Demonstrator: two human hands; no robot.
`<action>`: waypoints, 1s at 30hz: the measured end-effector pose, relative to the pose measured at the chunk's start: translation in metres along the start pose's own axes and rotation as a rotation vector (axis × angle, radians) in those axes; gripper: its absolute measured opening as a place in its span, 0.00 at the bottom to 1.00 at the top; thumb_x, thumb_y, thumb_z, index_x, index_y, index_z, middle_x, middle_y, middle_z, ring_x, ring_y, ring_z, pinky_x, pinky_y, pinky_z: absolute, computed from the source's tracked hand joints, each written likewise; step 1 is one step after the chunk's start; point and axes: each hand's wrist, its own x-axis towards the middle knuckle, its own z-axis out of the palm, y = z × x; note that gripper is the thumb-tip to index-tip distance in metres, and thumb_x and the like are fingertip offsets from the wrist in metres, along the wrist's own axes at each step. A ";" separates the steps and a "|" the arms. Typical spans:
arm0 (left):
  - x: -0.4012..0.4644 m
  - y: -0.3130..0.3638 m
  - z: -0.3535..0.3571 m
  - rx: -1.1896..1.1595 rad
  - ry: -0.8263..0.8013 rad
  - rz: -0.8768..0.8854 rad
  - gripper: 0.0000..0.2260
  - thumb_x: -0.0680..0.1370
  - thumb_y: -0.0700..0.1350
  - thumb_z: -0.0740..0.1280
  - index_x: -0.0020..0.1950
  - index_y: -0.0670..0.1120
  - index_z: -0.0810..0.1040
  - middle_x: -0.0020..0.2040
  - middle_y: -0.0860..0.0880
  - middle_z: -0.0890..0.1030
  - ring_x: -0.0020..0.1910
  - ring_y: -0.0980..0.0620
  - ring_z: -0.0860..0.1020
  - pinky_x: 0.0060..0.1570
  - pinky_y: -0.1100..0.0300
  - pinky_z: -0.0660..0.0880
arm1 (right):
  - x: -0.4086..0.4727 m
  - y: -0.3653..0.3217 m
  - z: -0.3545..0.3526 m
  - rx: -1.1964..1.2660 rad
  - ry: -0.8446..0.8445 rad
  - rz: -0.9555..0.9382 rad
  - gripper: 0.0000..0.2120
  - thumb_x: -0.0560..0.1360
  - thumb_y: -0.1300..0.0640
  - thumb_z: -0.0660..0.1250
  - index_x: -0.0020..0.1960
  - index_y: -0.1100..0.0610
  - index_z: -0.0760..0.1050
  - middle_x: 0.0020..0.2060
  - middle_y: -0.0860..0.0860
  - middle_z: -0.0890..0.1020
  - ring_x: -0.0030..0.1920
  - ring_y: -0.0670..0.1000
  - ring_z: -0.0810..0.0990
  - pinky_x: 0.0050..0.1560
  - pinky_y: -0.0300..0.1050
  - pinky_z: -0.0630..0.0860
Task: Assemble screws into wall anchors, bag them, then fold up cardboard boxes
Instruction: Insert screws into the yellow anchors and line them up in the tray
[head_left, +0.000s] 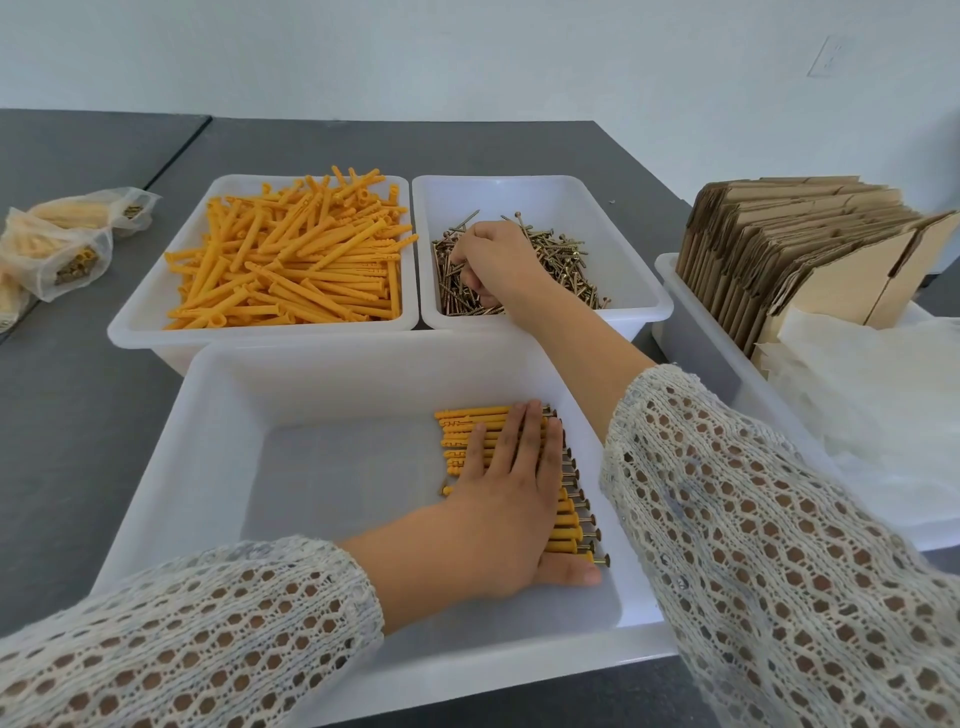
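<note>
Grey tabletop, white bins | right hand curled into screws, far bin; hold unclear | left hand flat on assembled anchors; loose anchors left of screws

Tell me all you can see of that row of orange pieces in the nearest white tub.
The row of assembled anchors is orange plastic sleeves, each with a brass-looking screw head poking out at its right end. They lie flat, side by side, on the floor of the nearest white bin, towards its right wall. The left hand rests flat on them, fingers straight, covering the middle of the row.
</note>
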 end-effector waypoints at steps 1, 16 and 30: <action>0.000 -0.001 0.001 -0.003 0.005 0.004 0.54 0.73 0.75 0.52 0.76 0.38 0.27 0.77 0.39 0.28 0.76 0.40 0.27 0.75 0.37 0.36 | 0.000 0.000 0.000 -0.008 0.002 -0.003 0.11 0.76 0.64 0.59 0.36 0.56 0.72 0.24 0.50 0.72 0.20 0.45 0.65 0.22 0.36 0.63; -0.009 -0.050 -0.054 -0.004 -0.357 0.031 0.62 0.69 0.66 0.73 0.76 0.51 0.24 0.76 0.52 0.24 0.76 0.53 0.27 0.75 0.39 0.38 | 0.001 0.001 0.001 -0.026 0.010 -0.027 0.10 0.75 0.65 0.59 0.37 0.57 0.72 0.25 0.51 0.72 0.23 0.47 0.64 0.23 0.37 0.62; -0.009 -0.057 -0.050 -0.013 -0.295 0.019 0.58 0.73 0.52 0.76 0.77 0.51 0.27 0.79 0.54 0.32 0.79 0.54 0.37 0.76 0.41 0.43 | -0.002 -0.001 0.001 -0.024 0.014 -0.022 0.09 0.76 0.64 0.59 0.38 0.58 0.73 0.25 0.51 0.72 0.22 0.46 0.64 0.22 0.36 0.62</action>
